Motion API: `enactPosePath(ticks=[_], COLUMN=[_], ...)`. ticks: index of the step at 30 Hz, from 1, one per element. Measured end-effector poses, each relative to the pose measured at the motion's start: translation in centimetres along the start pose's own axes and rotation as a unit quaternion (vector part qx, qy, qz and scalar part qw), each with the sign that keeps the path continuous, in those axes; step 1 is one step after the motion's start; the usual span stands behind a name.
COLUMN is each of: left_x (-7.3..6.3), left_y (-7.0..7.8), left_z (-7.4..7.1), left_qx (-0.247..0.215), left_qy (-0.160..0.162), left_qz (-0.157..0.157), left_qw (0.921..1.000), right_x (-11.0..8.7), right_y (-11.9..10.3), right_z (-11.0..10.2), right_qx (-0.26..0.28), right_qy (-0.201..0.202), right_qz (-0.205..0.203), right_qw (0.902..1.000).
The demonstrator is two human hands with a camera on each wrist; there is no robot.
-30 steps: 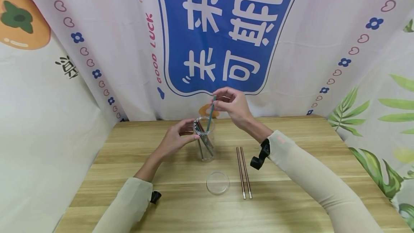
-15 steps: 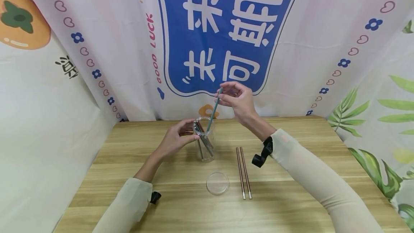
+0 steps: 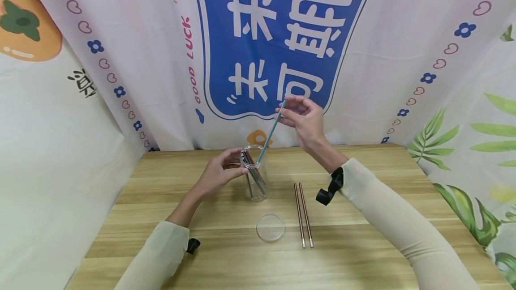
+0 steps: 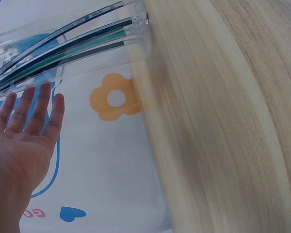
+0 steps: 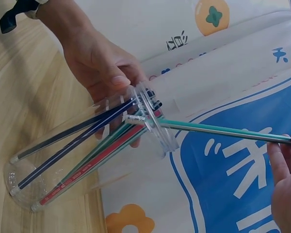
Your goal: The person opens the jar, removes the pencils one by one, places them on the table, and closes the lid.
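A clear jar (image 3: 264, 174) stands upright on the table, with several dark, green and red pencils (image 5: 94, 167) leaning inside it. My left hand (image 3: 219, 169) holds the jar near its rim, thumb on the near side and fingers behind; the left wrist view shows those fingers (image 4: 38, 114) against the wall. Between thumb and fingertips, my right hand (image 3: 307, 122) pinches the upper end of a green pencil (image 3: 272, 133) above and right of the jar. Slanting down, this pencil has its silver eraser end (image 5: 136, 119) just inside the jar's mouth.
A round clear lid (image 3: 271, 228) lies on the wooden table (image 3: 225, 245) in front of the jar. To its right, two brown pencils (image 3: 300, 214) lie side by side. A printed cloth (image 3: 363, 79) hangs along the table's back edge.
My right hand has moved up and to the right, drawing the green pencil most of the way out of the jar. The left hand and the jar have stayed in place.
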State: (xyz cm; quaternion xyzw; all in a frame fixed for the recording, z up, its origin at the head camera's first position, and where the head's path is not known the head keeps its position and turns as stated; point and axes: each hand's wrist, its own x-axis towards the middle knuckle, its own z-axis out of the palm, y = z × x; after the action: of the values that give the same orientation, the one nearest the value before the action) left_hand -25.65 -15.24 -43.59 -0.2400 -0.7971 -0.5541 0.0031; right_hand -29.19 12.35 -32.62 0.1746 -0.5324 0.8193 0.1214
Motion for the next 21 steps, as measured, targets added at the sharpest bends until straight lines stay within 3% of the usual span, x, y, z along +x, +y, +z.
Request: enactPosePath(ticks=[10, 21], left_x=[0.0, 0.0], left_y=[-0.1, 0.0], left_z=[-0.1, -0.2], left_qx=[-0.007, 0.0], left_qy=[0.001, -0.002], left_qz=[0.004, 0.002], left_qw=[1.0, 1.0], right_x=[0.5, 0.2], right_y=[-0.6, -1.9], right_z=[-0.6, -2.0], right_qx=[0.055, 0.07], right_qy=[0.061, 0.07], right_qz=[0.022, 0.046], right_qw=[0.9963, 0.994])
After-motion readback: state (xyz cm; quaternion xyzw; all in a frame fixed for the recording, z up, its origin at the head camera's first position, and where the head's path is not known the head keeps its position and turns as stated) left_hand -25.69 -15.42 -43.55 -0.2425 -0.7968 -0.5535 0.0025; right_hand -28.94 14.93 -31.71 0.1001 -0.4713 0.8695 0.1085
